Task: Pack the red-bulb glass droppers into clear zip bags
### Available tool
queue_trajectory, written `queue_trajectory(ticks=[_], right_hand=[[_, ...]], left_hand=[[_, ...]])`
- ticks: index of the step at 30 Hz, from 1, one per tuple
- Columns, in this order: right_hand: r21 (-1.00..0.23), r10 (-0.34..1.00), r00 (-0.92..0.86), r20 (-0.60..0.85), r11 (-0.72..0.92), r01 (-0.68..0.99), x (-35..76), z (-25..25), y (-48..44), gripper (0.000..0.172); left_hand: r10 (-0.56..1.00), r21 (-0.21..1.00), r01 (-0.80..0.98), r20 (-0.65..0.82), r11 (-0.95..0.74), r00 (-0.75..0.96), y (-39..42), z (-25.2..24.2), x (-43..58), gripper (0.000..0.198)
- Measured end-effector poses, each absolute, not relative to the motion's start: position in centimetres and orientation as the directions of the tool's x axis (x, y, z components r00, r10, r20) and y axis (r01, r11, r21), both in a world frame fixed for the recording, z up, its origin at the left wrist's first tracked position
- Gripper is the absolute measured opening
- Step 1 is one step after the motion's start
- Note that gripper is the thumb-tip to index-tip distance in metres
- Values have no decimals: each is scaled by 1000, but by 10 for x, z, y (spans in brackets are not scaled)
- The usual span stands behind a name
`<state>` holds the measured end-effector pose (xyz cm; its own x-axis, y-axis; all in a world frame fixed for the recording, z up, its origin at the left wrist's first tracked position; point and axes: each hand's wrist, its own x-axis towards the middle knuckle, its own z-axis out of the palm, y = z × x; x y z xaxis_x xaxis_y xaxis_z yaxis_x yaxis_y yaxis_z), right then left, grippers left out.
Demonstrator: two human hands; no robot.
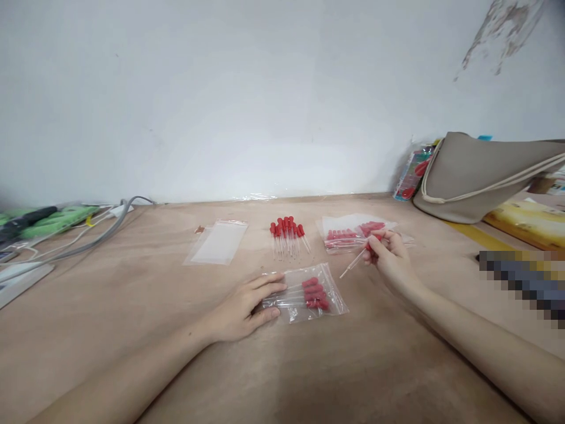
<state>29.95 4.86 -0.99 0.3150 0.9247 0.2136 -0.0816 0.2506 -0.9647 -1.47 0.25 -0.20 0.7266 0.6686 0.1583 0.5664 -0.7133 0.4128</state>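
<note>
My left hand lies on the wooden table, fingers pinching the open edge of a small clear bag that holds several red-bulbed droppers. My right hand pinches one dropper by its red bulb, its glass tip pointing down-left toward that bag. Just behind the right hand lies a filled bag of droppers. A loose bunch of droppers lies in the middle, further back. An empty clear bag lies to the left of the bunch.
A grey tote bag rests at the right against the wall, with a colourful packet behind it. Grey and white cables and green items lie at the far left.
</note>
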Motion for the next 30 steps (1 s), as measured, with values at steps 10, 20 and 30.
queue_trajectory(ticks=[10, 20, 30], right_hand=[[-948, 985, 150, 81, 123, -294, 278, -22, 38, 47], [-944, 998, 11, 69, 69, -322, 278, -25, 33, 50], [-994, 930, -365, -49, -9, 112, 282, -20, 37, 37]], left_hand=[[670, 394, 577, 151, -715, 727, 3, -3, -15, 43], [681, 386, 594, 139, -706, 719, 1, 0, -14, 43], [677, 394, 584, 155, -710, 719, 2, -1, -13, 47]])
